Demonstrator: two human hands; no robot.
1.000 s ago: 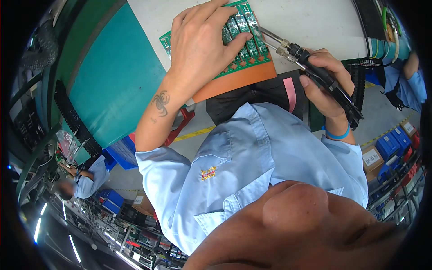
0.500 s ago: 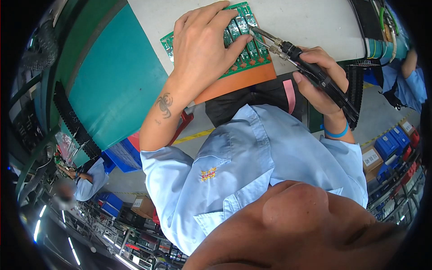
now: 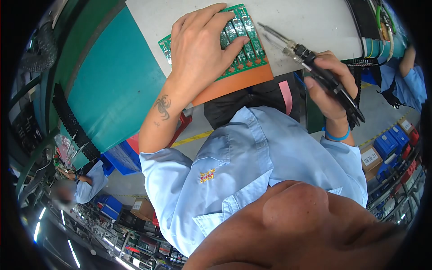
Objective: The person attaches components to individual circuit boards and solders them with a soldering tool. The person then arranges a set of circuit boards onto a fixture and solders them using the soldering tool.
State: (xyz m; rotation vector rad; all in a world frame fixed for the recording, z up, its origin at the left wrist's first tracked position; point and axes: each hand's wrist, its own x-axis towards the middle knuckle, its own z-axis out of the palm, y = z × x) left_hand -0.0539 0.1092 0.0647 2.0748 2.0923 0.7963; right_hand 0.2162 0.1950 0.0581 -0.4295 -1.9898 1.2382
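A panel of green circuit boards lies on an orange-brown sheet at the table's near edge. My left hand rests palm down over the panel, thumb and forefinger apart, hiding much of its left half. To the right, my right hand is closed around black soldering tweezers with two slim metal tips. Those tips are spread and point up and left, off the panel's right edge and apart from it.
A pale work surface adjoins a green mat. Cables hang at upper right. Co-workers' sleeves show at both sides. Blue bins and cartons stand on the floor at right.
My right hand has drawn the soldering tweezers to the right, away from the panel, and their tips look wider apart. My left hand remains on the panel, which has shifted only slightly.
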